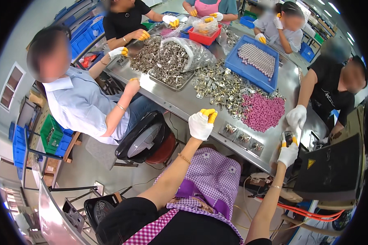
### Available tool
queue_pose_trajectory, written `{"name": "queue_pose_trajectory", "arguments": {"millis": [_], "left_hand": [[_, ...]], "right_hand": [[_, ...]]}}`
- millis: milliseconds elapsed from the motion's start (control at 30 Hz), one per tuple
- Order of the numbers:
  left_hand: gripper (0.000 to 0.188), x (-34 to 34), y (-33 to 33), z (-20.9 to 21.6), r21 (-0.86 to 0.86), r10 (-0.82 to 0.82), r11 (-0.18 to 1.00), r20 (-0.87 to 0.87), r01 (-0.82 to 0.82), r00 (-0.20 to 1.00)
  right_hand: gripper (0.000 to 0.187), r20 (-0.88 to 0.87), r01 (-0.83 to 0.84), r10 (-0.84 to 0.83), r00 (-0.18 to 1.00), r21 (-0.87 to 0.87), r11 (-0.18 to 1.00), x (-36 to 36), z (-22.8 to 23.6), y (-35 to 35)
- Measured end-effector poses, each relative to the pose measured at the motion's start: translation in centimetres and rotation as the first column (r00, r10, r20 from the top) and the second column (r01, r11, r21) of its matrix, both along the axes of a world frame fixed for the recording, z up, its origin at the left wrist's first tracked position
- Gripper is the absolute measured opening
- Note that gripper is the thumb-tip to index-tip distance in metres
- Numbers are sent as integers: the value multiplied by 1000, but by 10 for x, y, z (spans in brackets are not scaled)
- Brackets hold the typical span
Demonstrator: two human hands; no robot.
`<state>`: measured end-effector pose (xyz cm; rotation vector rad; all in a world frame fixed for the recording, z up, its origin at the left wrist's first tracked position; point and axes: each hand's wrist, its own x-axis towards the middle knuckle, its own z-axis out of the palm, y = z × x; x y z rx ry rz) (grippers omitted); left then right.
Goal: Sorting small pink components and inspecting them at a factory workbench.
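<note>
Workshop: heaped metal parts [218, 87]

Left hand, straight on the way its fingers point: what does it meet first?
Likely the heap of loose metal parts, though the height of the left hand is unclear and it might pass above.

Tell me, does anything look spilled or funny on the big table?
Loose metal parts and pink pieces lie heaped right on the metal table, running together where they meet, so it looks a bit like a spill. It may be on purpose, though; I see nothing clearly broken.
</note>
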<state>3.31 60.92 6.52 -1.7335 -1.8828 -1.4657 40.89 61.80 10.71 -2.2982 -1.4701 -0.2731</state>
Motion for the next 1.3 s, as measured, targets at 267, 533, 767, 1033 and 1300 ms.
{"name": "queue_pose_trajectory", "arguments": {"millis": [267,533,767,1033,1300], "left_hand": [[18,-3,-1,3,28,-35,999,0,35,999],[18,-6,2,-13,90,-103,990,-15,104,995],[18,-4,5,-10,89,-57,994,-30,59,998],[17,-6,4,-14,119,-52,991,-14,54,999],[14,-1,5,-7,152,-51,987,-10,52,999]], "right_hand": [[44,-88,-6,5,996,-8,1000,1,2,-3],[44,76,83,-86,993,44,996,-9,-4,2],[46,111,111,-114,987,32,993,8,-10,8],[38,186,190,-189,964,11,982,-6,-1,20],[37,-311,-197,179,934,-25,980,-20,-20,54]]}}
